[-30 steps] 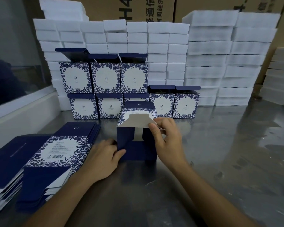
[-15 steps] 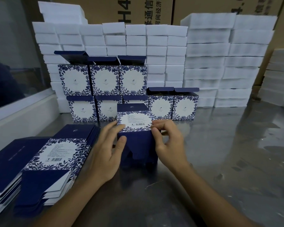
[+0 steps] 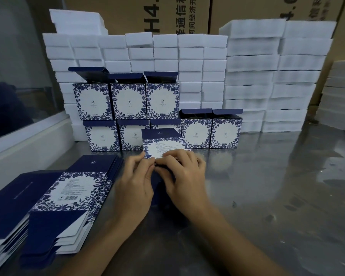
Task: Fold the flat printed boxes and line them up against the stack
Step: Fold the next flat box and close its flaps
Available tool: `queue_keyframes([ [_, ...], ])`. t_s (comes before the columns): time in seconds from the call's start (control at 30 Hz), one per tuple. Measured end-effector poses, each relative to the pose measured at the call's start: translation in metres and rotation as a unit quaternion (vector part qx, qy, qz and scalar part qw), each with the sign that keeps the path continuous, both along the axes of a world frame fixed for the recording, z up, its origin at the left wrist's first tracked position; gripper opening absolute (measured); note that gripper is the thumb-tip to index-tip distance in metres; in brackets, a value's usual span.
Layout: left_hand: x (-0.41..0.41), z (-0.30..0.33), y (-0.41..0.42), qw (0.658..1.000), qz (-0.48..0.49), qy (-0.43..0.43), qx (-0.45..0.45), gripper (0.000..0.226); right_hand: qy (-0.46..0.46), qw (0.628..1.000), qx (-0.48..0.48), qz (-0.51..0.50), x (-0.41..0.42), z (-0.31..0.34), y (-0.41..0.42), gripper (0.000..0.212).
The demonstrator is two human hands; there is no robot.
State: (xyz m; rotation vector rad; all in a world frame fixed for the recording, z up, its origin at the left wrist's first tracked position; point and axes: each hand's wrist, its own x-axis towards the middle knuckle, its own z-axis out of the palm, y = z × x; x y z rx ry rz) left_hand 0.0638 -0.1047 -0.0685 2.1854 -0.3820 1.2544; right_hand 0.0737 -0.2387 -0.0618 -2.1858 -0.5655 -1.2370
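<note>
A half-folded blue-and-white printed box [image 3: 163,145] stands on the metal table [image 3: 267,196] in front of me, its white text panel facing up. My left hand [image 3: 134,182] and my right hand [image 3: 184,172] meet over its near top edge, fingers curled and pressing the flaps together. Most of the box body is hidden behind both hands. Two piles of flat printed boxes [image 3: 54,204] lie at my left. Folded boxes [image 3: 161,114] stand in two rows against the white foam stack [image 3: 203,62], lids open.
More white foam blocks [image 3: 277,76] rise at the back right, with another pile [image 3: 341,96] at the far right. Brown cartons [image 3: 167,14] stand behind them. A glass partition and white ledge [image 3: 28,140] run along the left. The wet-looking table surface stretches to my right.
The box's flap panel was folded down over the open end. Both hands moved up from its sides and came together on the near top edge.
</note>
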Motion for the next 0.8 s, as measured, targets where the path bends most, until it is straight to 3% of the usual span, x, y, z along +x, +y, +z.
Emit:
queue_keyframes([
  [0.33, -0.008, 0.001, -0.001, 0.998, -0.014, 0.056, -0.002, 0.034, -0.008, 0.997, 0.066, 0.03, 0.01, -0.01, -0.018, 0.019],
  [0.6, -0.011, 0.002, -0.003, 0.996, -0.002, 0.089, -0.001, 0.041, 0.003, 0.994, 0.096, 0.052, 0.009, -0.007, -0.02, 0.009],
  [0.8, -0.009, -0.002, -0.004, 0.994, -0.013, 0.105, -0.003, 0.051, 0.122, 0.968, 0.197, 0.094, 0.009, -0.012, -0.034, 0.012],
])
